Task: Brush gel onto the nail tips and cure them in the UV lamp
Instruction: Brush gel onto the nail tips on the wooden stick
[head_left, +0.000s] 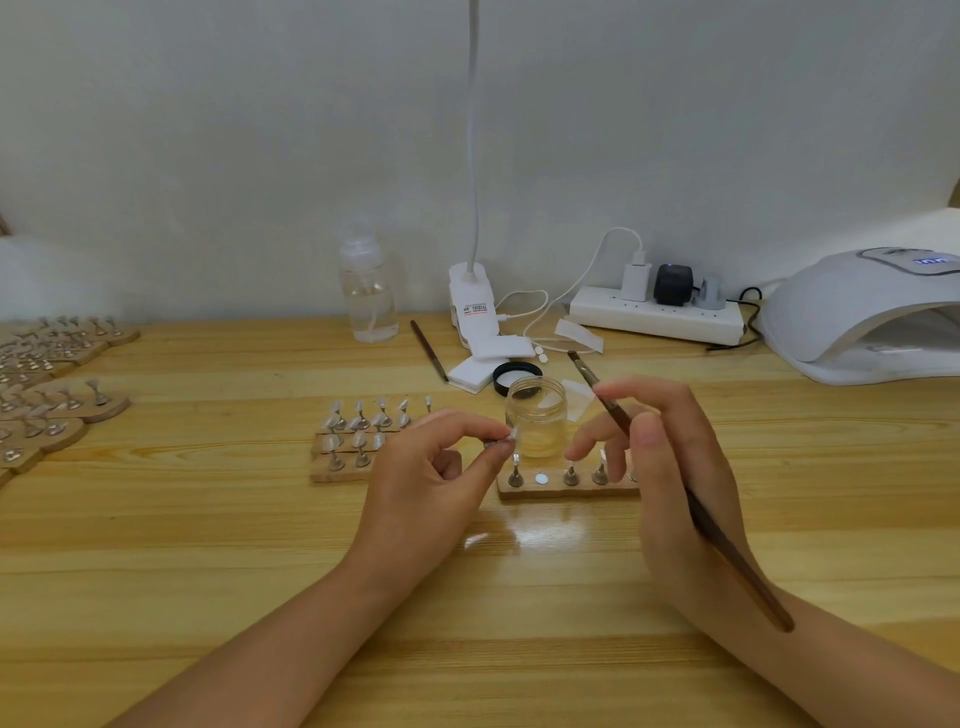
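Above the counter (208, 519), the left hand (431, 483) pinches a nail tip (506, 439) on its stand, while the right hand (670, 467) grips the brush (691, 499), bristles up. Between the hands stands the open gel jar (536, 415); the UV lamp (872, 317) sits far right.

A clear plastic pump bottle (368, 291) stands at upper centre of the frame. Right of it lies a white power strip (657, 315) with plugs. A white clip lamp (474, 296) stands between them.
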